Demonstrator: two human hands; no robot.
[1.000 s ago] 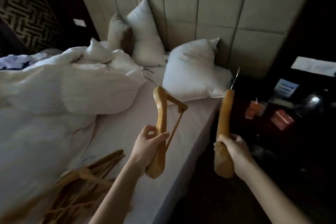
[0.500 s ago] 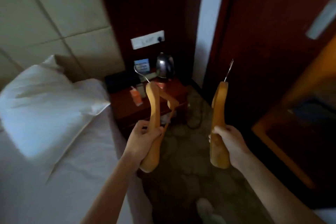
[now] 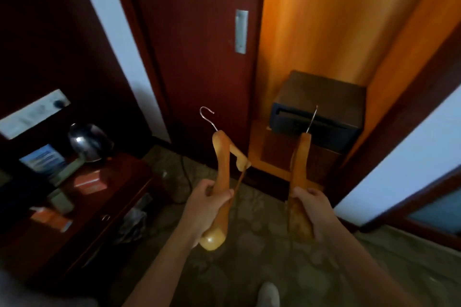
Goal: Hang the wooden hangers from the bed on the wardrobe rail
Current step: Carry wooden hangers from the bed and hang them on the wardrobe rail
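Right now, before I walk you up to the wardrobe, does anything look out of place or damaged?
Nothing looks damaged or spilled. The left hanger, in the left hand, and the right hanger, in the right hand, look whole, hooks up. The only loose thing is a dark cable trailing over the floor beside the nightstand.

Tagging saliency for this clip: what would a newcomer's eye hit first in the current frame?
Centre frame, the left hand grips the left hanger and the right hand grips the right hanger, both wooden, hooks up. Behind them the open wardrobe glows orange at upper right, with a dark box low inside. A shiny kettle sits on the nightstand at left.
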